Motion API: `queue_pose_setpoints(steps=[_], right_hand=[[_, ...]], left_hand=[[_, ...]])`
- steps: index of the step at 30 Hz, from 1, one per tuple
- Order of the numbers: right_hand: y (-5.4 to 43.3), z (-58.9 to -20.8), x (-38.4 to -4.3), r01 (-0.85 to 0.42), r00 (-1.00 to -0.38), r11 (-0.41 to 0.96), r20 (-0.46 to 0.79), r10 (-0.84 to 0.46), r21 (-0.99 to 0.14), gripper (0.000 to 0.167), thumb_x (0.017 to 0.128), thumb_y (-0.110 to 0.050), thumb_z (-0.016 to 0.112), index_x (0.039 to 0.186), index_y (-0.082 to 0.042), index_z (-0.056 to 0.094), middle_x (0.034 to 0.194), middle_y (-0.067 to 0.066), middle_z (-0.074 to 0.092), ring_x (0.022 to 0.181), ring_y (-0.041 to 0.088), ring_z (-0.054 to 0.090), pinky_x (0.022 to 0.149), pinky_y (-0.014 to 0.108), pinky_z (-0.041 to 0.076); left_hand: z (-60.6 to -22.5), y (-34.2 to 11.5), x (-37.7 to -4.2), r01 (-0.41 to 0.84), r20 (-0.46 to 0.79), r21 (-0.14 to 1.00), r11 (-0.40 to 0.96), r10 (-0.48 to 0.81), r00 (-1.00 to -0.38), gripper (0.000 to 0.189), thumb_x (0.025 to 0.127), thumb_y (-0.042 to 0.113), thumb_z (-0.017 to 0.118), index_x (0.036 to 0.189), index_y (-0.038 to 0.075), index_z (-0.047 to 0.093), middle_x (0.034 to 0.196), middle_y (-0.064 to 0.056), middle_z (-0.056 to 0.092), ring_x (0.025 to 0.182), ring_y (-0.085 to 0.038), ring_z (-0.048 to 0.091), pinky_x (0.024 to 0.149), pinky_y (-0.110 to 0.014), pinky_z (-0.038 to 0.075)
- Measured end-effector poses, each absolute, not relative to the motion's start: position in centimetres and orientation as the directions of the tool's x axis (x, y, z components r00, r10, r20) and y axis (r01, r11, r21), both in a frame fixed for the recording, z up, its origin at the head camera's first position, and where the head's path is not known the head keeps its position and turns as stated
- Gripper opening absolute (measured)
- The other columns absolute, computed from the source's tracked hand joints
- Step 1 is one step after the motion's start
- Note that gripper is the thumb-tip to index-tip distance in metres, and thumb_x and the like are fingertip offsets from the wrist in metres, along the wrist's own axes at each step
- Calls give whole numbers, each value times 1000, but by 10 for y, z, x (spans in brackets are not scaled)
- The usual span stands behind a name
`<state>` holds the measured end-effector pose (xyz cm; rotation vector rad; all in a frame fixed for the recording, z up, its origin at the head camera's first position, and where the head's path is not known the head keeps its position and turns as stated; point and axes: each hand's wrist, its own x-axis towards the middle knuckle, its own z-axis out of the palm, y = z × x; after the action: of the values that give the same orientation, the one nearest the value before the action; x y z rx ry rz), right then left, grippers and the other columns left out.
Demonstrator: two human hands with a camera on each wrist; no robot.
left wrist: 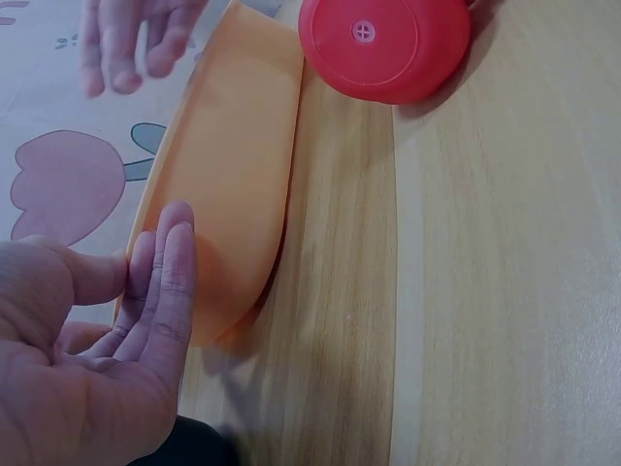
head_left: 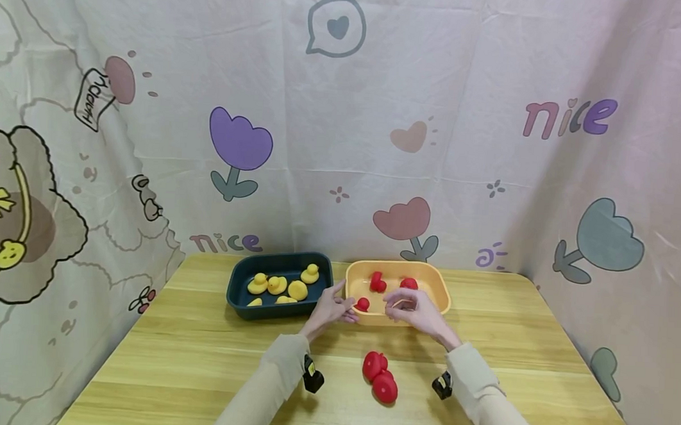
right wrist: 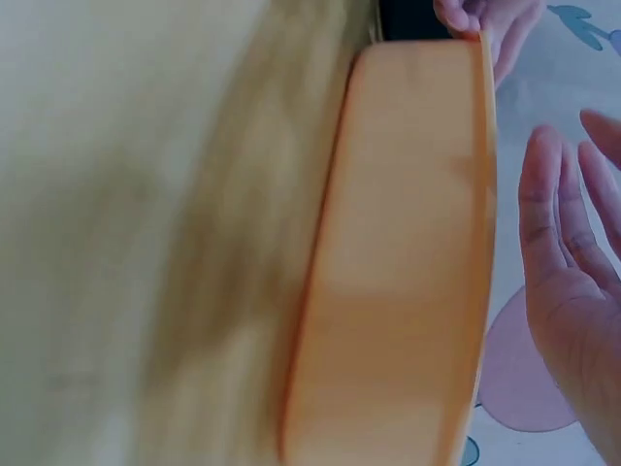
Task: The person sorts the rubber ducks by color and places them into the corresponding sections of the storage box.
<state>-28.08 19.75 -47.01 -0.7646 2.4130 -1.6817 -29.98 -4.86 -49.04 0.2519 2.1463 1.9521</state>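
Observation:
My left hand (head_left: 328,307) pinches the front-left corner of an orange-yellow plastic tray (head_left: 389,321), thumb and fingers about the rim. Over the tray's front right part hovers my right hand (head_left: 416,308), its fingers loosely bent and nothing seen between them. Inside the tray are a red rubber duck (head_left: 378,282) toward the back, a second red duck (head_left: 362,304) by the left hand, and a red piece (head_left: 409,283) partly hidden behind the right hand. In the left wrist view, a red duck's round base (left wrist: 383,44) with a small hole faces the camera.
Left of the tray stands a dark blue tray (head_left: 237,306) with several yellow rubber ducks (head_left: 277,285). Two red ducks (head_left: 385,387) lie touching on the wooden table (head_left: 194,365), between the forearms. A patterned curtain (head_left: 335,84) hangs behind and at both sides.

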Motion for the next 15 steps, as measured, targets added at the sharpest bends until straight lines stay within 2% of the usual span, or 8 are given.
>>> queue_pose_setpoints(steps=[5, 12, 15], right_hand=[[203, -485, -263, -352, -826, 249, 174, -535, -902, 33, 92, -9, 70, 115, 14, 64, 110, 38, 65, 91, 6, 68, 82, 19, 59], [209, -504, -248, -322, -770, 242, 104, -630, -916, 30, 92, -2, 68, 118, 12, 63, 113, 34, 67, 90, 17, 71, 81, 20, 58], [209, -509, -246, -288, -752, 241, 64, -656, -927, 34, 90, -3, 70, 121, 10, 63, 116, 33, 67, 89, 17, 71, 80, 21, 59]], left_hand=[[-490, -48, -300, -39, -70, 992, 116, 272, -960, 69, 101, 4, 57, 159, -2, 21, 89, -30, 71, 75, -33, 77, 74, -41, 65], [-488, -48, -298, -27, -59, 993, 114, 286, -957, 70, 101, 3, 56, 159, -4, 17, 91, -35, 69, 76, -36, 76, 76, -45, 64], [-489, -48, -299, -28, -61, 992, 119, 284, -957, 70, 101, 3, 56, 158, -5, 17, 90, -32, 69, 76, -35, 76, 74, -43, 65]])
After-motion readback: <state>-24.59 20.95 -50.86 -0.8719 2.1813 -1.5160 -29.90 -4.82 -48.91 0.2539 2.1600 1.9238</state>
